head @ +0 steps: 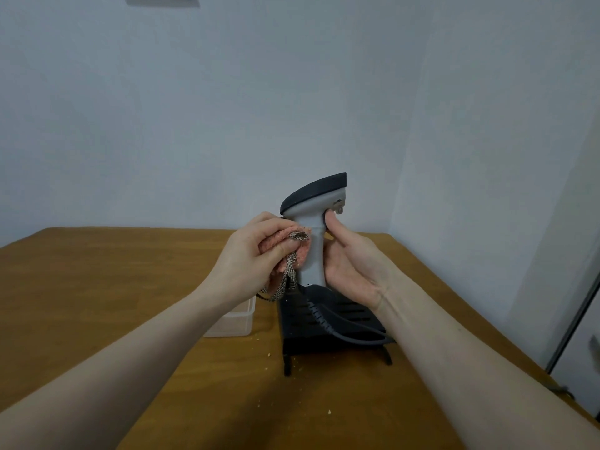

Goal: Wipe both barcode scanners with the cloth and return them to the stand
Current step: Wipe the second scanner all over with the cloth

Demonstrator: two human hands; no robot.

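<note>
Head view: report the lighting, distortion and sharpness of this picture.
Head view: dim, flat, cool light with only soft shadows; no glare on the barcode scanner that the right hand holds while the left hand presses the cloth to its handle. Wide-angle stretch enlarges the forearms; the table edges look soft.

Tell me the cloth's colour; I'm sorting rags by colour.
Pink, with a brown-and-white checked edge; the cloth shows in the head view, held by the left hand.
</note>
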